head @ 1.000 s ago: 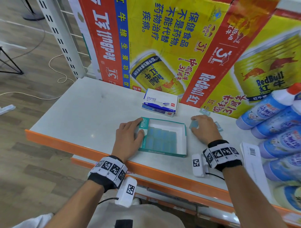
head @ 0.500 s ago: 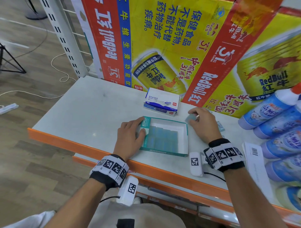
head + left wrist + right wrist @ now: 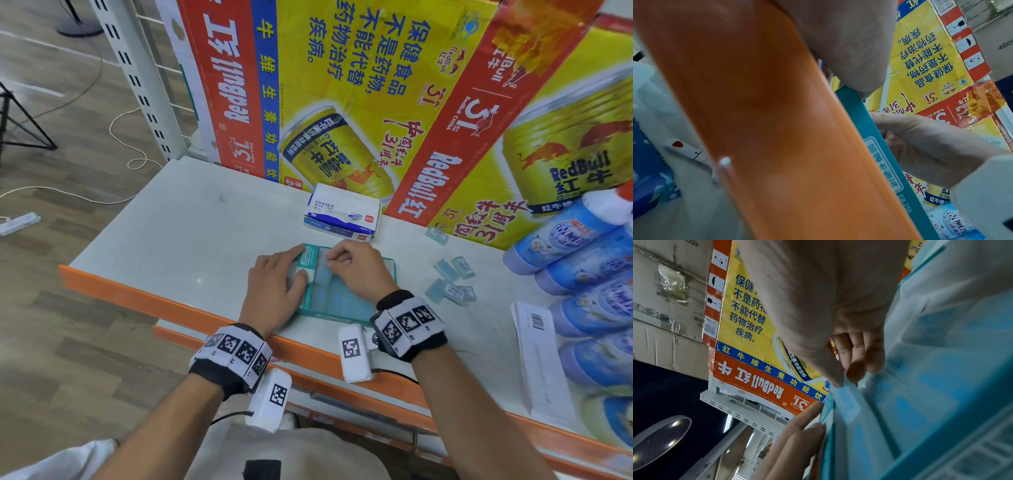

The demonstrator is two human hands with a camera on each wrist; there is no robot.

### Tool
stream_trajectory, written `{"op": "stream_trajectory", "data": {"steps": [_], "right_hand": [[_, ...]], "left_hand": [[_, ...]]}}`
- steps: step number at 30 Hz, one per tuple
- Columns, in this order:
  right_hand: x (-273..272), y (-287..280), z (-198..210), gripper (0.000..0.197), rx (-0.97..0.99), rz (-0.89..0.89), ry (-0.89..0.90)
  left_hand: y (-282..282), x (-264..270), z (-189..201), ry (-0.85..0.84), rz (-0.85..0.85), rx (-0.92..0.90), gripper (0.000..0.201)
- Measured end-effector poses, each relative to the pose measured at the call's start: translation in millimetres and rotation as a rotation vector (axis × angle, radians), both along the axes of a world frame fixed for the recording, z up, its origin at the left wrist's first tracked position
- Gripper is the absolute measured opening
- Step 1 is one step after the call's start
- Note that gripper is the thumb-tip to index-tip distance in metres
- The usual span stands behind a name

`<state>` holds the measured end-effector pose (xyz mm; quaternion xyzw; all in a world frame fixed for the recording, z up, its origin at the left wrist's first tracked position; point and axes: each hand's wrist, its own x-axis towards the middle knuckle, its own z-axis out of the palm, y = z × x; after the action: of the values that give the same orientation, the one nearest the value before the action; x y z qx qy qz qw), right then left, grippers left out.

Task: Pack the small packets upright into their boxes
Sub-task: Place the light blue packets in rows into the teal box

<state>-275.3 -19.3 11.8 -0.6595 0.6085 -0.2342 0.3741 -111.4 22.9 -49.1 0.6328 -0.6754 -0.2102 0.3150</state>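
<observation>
An open teal box (image 3: 390, 270) lies near the shelf's front edge, with several pale blue packets (image 3: 342, 299) standing in rows inside. My left hand (image 3: 298, 262) rests flat along the box's left wall, fingers straight and thumb over the rim. My right hand (image 3: 328, 264) hovers over the box's left part. In the right wrist view its thumb and forefinger pinch one pale blue packet (image 3: 847, 390) by its top edge, above the rows. Straight left fingers (image 3: 797, 433) lie against the box's outer wall. More loose packets (image 3: 452, 277) lie on the shelf to the right.
A closed white and blue eraser box (image 3: 342, 214) sits behind the teal box. Blue bottles (image 3: 582, 263) lie stacked at the right, with a barcoded paper sheet (image 3: 537, 349) before them. Red Bull cardboard (image 3: 376, 102) walls off the back. The orange shelf edge (image 3: 137, 298) runs along the front.
My right hand lifted a packet from the shelf on the right and carried it left over the box. The left hand stayed at the box's left wall.
</observation>
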Motion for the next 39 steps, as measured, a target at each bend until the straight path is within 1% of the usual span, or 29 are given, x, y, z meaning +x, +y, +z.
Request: {"op": "stream_trajectory", "data": {"steps": [6,10,13,14,16,18,20,22,24,27,29,30,32,37,39], "right_hand": [[2.5,2.0,-4.8,0.022,-0.04,0.083,0.157],[1.5,4.2,-6.7,0.024,-0.038,0.138,0.186],[-1.4,4.8,-2.6,0.031,-0.028,0.152,0.186],[-3.8,4.6,0.0,0.032,-0.035,0.142,0.179],[-12.4,3.2,5.8,0.028,-0.074,0.09,0.144],[-27.0,0.5,11.9,0.019,-0.123,0.0,0.076],[-47.5,-3.1,16.9,0.016,-0.179,-0.095,0.08],[-71.8,-6.2,18.3,0.017,-0.209,-0.199,0.16],[-95.6,-9.0,16.2,0.022,-0.166,-0.285,0.307],[-123.1,-10.5,8.8,0.037,0.028,-0.313,0.623],[-132.0,-9.3,4.8,0.037,0.14,-0.315,0.744],[-133.8,-8.3,2.5,0.035,0.156,-0.311,0.776],[-134.6,-6.0,-2.3,0.033,0.127,-0.322,0.796],[-130.4,-5.9,-7.9,0.029,0.072,-0.351,0.767],[-128.1,-8.9,-6.2,0.026,0.055,-0.346,0.719]], "left_hand": [[-0.8,-0.2,-0.4,-0.007,0.004,-0.01,0.056],[-1.1,0.3,-0.6,0.002,0.003,-0.011,0.056],[-0.6,0.2,0.0,0.002,0.0,-0.009,0.056],[-0.6,0.4,0.1,0.003,-0.002,-0.006,0.057],[-0.2,0.8,0.4,0.004,-0.008,0.001,0.056],[-0.2,0.9,0.6,0.004,-0.014,0.004,0.053],[-0.4,0.9,0.5,0.005,-0.016,0.007,0.052],[-0.4,0.6,0.5,0.003,-0.017,0.007,0.052],[-0.3,0.6,0.1,-0.003,-0.017,0.009,0.052],[-0.1,0.6,-0.7,-0.012,-0.016,0.007,0.051],[-0.3,0.2,-0.9,-0.012,-0.014,0.005,0.051],[-0.4,0.1,-0.8,-0.01,-0.012,0.002,0.051],[-0.6,0.0,-0.4,0.0,-0.006,-0.004,0.051],[0.5,-0.4,-0.1,-0.001,-0.009,-0.004,0.051],[0.4,-0.3,-0.3,-0.005,-0.008,-0.005,0.051]]}}
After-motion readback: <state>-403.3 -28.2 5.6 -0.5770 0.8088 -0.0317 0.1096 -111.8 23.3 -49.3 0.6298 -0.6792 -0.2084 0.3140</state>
